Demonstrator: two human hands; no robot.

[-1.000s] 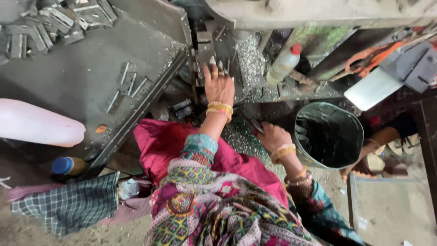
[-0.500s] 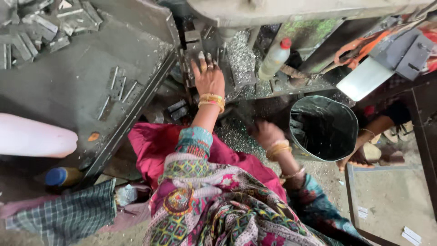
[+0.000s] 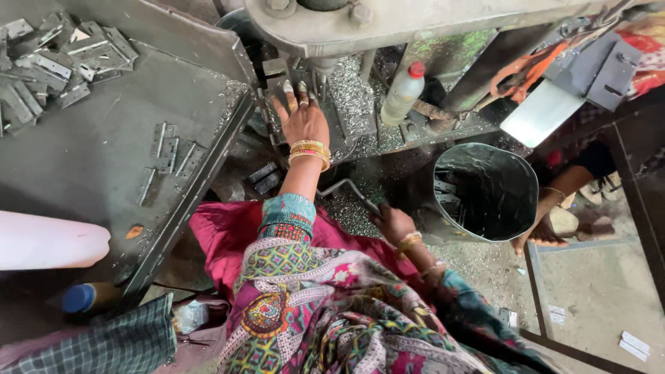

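2 hands are working at a metal press. The left hand (image 3: 303, 119) is reaching forward onto the press bed (image 3: 346, 104), palm down, fingers (image 3: 287, 88) slightly spread with taped tips, resting just under the ram (image 3: 323, 68); whether it is pinching a piece there I cannot tell. The right hand (image 3: 392, 223) is lying lower down, curled around the end of a bent metal lever (image 3: 346, 188), fingers pressed together. Metal shavings (image 3: 350, 208) are covering the floor around it. A shiny steel bucket (image 3: 485, 192) is standing just beside the right hand. A pile of grey hinges (image 3: 52, 59) is lying on the steel table (image 3: 90, 166), well apart, with 4 or so loose ones (image 3: 166, 156) nearer. A white bottle (image 3: 403, 93) is standing beside the press.
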